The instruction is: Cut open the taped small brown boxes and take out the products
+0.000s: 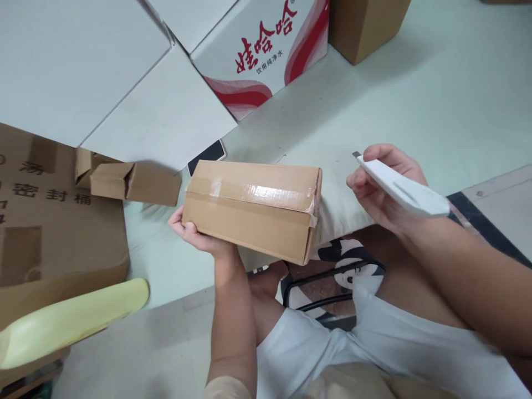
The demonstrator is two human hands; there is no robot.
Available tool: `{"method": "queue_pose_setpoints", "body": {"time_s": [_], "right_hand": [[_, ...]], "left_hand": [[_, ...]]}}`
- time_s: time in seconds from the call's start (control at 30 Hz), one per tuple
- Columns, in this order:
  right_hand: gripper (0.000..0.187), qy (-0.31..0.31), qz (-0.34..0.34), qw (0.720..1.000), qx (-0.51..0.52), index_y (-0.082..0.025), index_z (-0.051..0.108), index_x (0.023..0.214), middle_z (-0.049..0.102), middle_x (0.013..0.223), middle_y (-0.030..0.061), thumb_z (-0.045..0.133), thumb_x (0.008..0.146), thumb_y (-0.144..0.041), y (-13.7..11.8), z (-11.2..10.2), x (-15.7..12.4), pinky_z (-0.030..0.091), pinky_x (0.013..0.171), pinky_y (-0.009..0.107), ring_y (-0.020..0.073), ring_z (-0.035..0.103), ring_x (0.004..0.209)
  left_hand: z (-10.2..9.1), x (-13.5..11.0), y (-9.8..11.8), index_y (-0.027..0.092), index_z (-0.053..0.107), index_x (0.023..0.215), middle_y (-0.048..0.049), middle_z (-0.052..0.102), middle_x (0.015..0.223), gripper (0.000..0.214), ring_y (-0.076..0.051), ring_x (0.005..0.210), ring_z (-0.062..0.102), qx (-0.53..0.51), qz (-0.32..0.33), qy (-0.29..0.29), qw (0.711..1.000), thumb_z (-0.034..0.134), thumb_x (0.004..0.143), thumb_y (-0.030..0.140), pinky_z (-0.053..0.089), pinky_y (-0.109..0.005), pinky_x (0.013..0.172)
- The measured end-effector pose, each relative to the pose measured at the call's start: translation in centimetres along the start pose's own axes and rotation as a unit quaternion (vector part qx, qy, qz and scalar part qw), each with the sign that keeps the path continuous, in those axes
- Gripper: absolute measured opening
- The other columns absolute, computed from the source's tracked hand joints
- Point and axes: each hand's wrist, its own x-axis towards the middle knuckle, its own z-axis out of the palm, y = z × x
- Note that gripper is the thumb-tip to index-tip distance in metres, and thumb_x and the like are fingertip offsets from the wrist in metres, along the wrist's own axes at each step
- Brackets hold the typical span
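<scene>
Right forearm (pixel 469 271), right fingers (pixel 384 152) gripping white cutter (pixel 403 188), left fingers (pixel 191 230) clasping cardboard box (pixel 253 205) by one end

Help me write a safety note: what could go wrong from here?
The white cutter in the right hand has its blade exposed; a slip might cut the bare left hand. That hand grips the cardboard box near one end, so the box could tip. Its near corner appears beyond the table edge, so it might fall toward the lap.
</scene>
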Motion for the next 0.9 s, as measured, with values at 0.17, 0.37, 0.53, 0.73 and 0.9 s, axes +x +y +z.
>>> {"method": "queue_pose_setpoints", "body": {"time_s": [0.17, 0.37, 0.53, 0.73, 0.9], "right_hand": [[0.043, -0.007, -0.031, 0.999, 0.007, -0.032, 0.064, 0.093, 0.054, 0.064, -0.0084, 0.096, 0.069, -0.049, -0.7, 0.8, -0.1, 0.049, 0.056, 0.029, 0.0115, 0.054, 0.055], [0.040, -0.067, -0.029, 0.997, 0.041, -0.030, 0.058, 0.082, 0.038, 0.044, -0.0109, 0.078, 0.083, -0.064, -2.1, 1.2, -0.5, 0.033, 0.043, 0.029, 0.0098, 0.030, 0.037], [0.039, -0.142, 0.073, 0.985, 0.059, -0.027, 0.056, 0.090, 0.063, 0.052, -0.0088, 0.081, 0.084, -0.057, -2.7, 0.9, -1.0, 0.030, 0.033, 0.021, 0.0089, 0.045, 0.031], [0.019, -0.191, -0.045, 0.977, 0.079, -0.025, 0.073, 0.082, 0.061, 0.061, -0.0035, 0.085, 0.085, -0.039, -1.9, 1.1, -0.9, 0.044, 0.042, 0.021, 0.0096, 0.056, 0.049], [0.023, -0.155, -0.094, 0.983, 0.017, -0.024, 0.078, 0.077, 0.060, 0.061, 0.0009, 0.077, 0.092, -0.042, -1.3, 0.9, -1.1, 0.038, 0.042, 0.025, 0.0117, 0.053, 0.050]], "left_hand": [[0.0, 0.0, 0.0, 0.025, 0.046, 0.094, -0.0004, 0.051, 0.088, 0.021, -0.019, 0.082, 0.056, 0.006, 0.002, -0.002, 1.000, 0.046, 0.079, 0.040, 0.046, -0.035, 0.078], [-0.2, 0.0, -0.1, 0.026, 0.045, 0.095, -0.0001, 0.048, 0.088, 0.023, -0.019, 0.083, 0.055, 0.027, 0.009, -0.007, 1.000, 0.046, 0.081, 0.044, 0.045, -0.035, 0.079], [-0.2, 0.0, -0.3, 0.026, 0.044, 0.097, 0.0002, 0.048, 0.090, 0.027, -0.019, 0.084, 0.055, 0.027, 0.011, -0.018, 0.999, 0.047, 0.083, 0.049, 0.046, -0.035, 0.080], [-0.5, 0.0, -0.4, 0.025, 0.045, 0.098, -0.0004, 0.050, 0.092, 0.025, -0.019, 0.086, 0.056, 0.042, 0.020, -0.016, 0.999, 0.044, 0.086, 0.046, 0.047, -0.035, 0.081], [-0.4, 0.0, -0.3, 0.024, 0.047, 0.097, -0.0002, 0.051, 0.090, 0.022, -0.018, 0.085, 0.056, 0.032, 0.016, -0.007, 0.999, 0.045, 0.083, 0.040, 0.048, -0.035, 0.081]]}}
